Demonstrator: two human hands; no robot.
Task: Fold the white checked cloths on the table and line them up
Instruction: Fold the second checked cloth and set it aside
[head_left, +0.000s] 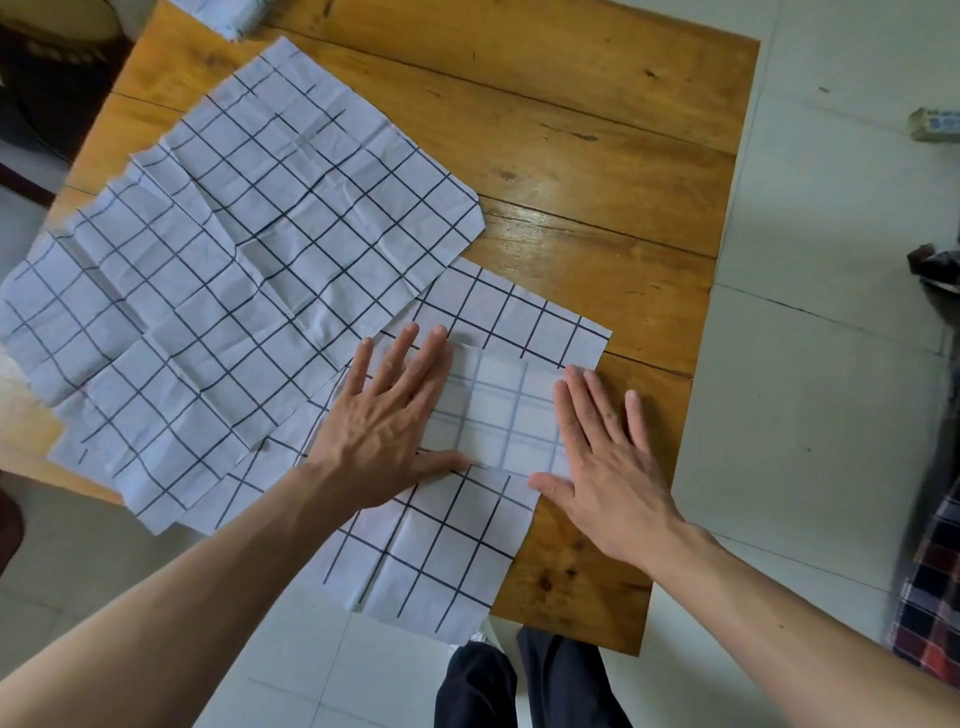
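Left hand: we see our left hand (387, 421) flat, palm down, fingers spread straight, its grip loose and holding nothing, pressing the left side of the small folded cloth (506, 415).
Right hand: our right hand (605, 467) lies flat too, fingers straight and close together, pressing the right edge of that folded cloth, partly on the bare desk (597, 171).
Folded cloth: it sits between our hands near the desk's front right corner, on top of an unfolded checked cloth (441, 551) whose near edge hangs over the desk front.
Cloth pile: more crumpled checked cloths (234, 260) overlap across the left half, spilling past the left edge.
Open room: bare wood runs along the far and right parts of the desk.
Hard to tell: we cannot count the overlapping cloths; another white bundle (228, 13) is cut off at the top.
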